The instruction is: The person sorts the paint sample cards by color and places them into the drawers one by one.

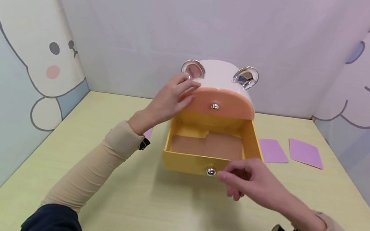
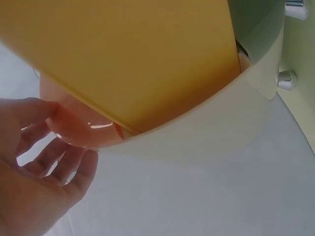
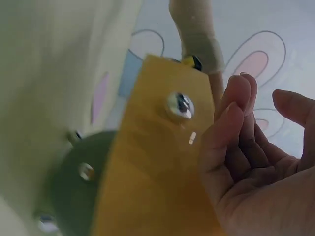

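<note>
A small drawer cabinet [image 1: 219, 72] with a white top and silver-rimmed ears stands on the table. My left hand [image 1: 172, 96] holds its upper left side, thumb at the orange upper drawer [image 1: 234, 105] and fingers curved over the edge [image 2: 78, 167]. The yellow drawer [image 1: 184, 163] below is pulled out and contains brown flat pieces [image 1: 223, 146]. Near the yellow drawer's silver knob [image 1: 210, 171], my right hand [image 1: 254, 181] hovers with fingers loosely curled and nothing in them. In the right wrist view, a gap shows between its fingertips and the knob [image 3: 180, 105].
Two purple cards [image 1: 273, 151] [image 1: 306, 153] lie on the table right of the cabinet. Another purple piece [image 1: 148, 133] peeks out behind the left wrist. A green lower drawer [image 3: 78, 191] sits under the yellow one. Cartoon-printed walls [image 1: 221, 24] enclose the table's back and sides.
</note>
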Tool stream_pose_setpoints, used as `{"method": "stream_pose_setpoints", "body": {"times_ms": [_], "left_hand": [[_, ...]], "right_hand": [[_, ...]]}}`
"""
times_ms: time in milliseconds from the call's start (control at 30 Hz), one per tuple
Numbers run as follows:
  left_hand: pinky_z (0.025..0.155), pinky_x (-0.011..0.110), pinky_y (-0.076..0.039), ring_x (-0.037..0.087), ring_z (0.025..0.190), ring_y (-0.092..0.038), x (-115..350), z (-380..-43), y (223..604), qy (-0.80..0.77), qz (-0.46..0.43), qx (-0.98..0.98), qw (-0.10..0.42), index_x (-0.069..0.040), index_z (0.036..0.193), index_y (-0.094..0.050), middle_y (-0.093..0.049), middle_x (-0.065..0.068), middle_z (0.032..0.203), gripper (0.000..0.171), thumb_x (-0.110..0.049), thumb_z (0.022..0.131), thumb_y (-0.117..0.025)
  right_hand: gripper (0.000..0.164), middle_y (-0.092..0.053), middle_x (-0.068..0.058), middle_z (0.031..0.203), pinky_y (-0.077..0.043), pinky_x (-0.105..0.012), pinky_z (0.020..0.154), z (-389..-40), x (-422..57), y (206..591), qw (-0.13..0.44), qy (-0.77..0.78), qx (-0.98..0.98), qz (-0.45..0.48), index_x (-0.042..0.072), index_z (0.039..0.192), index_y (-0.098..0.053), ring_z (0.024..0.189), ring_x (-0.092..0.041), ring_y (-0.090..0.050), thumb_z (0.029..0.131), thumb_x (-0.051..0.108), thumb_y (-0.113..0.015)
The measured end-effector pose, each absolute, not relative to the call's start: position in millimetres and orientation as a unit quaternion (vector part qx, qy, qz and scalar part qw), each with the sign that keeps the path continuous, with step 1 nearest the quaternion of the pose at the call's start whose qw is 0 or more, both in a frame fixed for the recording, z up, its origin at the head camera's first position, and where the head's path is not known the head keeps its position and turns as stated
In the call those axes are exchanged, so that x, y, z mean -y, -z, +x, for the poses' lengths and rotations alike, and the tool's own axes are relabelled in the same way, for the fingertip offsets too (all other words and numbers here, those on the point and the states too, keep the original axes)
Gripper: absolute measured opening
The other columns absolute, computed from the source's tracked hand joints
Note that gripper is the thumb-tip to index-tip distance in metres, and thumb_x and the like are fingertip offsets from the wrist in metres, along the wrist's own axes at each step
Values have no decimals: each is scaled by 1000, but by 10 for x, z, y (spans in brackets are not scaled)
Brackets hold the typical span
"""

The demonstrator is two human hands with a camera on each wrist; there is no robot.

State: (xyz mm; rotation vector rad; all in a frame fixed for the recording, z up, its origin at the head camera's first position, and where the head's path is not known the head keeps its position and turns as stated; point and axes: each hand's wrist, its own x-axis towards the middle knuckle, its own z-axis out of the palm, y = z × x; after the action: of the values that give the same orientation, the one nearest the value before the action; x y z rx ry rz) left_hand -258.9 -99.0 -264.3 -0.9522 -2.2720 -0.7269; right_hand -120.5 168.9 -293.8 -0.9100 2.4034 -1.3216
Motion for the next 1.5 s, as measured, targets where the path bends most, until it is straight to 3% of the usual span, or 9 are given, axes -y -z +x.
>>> {"method": "stream_pose_setpoints", "body": {"times_ms": [133, 200, 333, 467, 600, 833, 1500], "left_hand": [[86, 38, -43, 28, 99, -48, 985, -2592, 2653, 274, -355, 847, 284, -3, 116, -65, -55, 14, 104, 26, -10, 91, -64], [85, 38, -43, 28, 98, -48, 986, -2591, 2659, 276, -354, 847, 286, -3, 116, -65, -55, 14, 103, 26, -10, 91, -64], [84, 37, -43, 28, 97, -48, 987, -2585, 2665, 277, -353, 846, 288, -2, 116, -65, -55, 14, 102, 26, -10, 91, -65], [84, 38, -43, 28, 97, -49, 984, -2584, 2665, 277, -351, 846, 290, -3, 116, -65, -56, 14, 103, 26, -11, 91, -65], [85, 38, -44, 28, 98, -48, 982, -2580, 2658, 279, -349, 846, 290, -3, 116, -65, -56, 14, 104, 26, -11, 91, -65], [84, 38, -44, 29, 99, -48, 983, -2576, 2656, 281, -345, 848, 288, -3, 117, -65, -55, 14, 104, 26, -11, 91, -64], [85, 38, -43, 28, 99, -48, 985, -2555, 2666, 281, -347, 845, 293, -3, 115, -66, -56, 14, 105, 25, -9, 91, -65]], "right_hand": [[29, -71, -18, 81, -53, -32, 52, -1191, -1652, 3300, 241, 516, -775, -273, 2, 103, -68, 54, -17, -63, 101, 25, -50], [38, -71, -22, 96, -55, -33, 55, -1189, -1617, 3456, 282, 563, -736, -249, -6, 117, -62, 59, -16, -66, 103, 25, -45], [48, -71, -15, 108, -55, -30, 60, -1199, -1516, 3635, 327, 665, -642, -197, -7, 128, -52, 67, -15, -69, 104, 33, -40], [45, -73, -4, 100, -53, -26, 58, -1217, -1414, 3682, 317, 736, -572, -174, 2, 117, -61, 69, -12, -68, 105, 38, -36], [43, -74, 0, 92, -52, -23, 56, -1201, -1343, 3687, 287, 759, -566, -147, 7, 108, -68, 65, -10, -67, 104, 37, -37], [39, -73, 3, 82, -47, -20, 53, -1162, -1282, 3676, 240, 763, -590, -110, 8, 100, -69, 57, -7, -61, 103, 36, -42], [40, -72, 3, 75, -45, -22, 50, -1372, -1227, 3641, 208, 767, -601, -88, 5, 94, -67, 49, -8, -56, 102, 36, -44]]}}
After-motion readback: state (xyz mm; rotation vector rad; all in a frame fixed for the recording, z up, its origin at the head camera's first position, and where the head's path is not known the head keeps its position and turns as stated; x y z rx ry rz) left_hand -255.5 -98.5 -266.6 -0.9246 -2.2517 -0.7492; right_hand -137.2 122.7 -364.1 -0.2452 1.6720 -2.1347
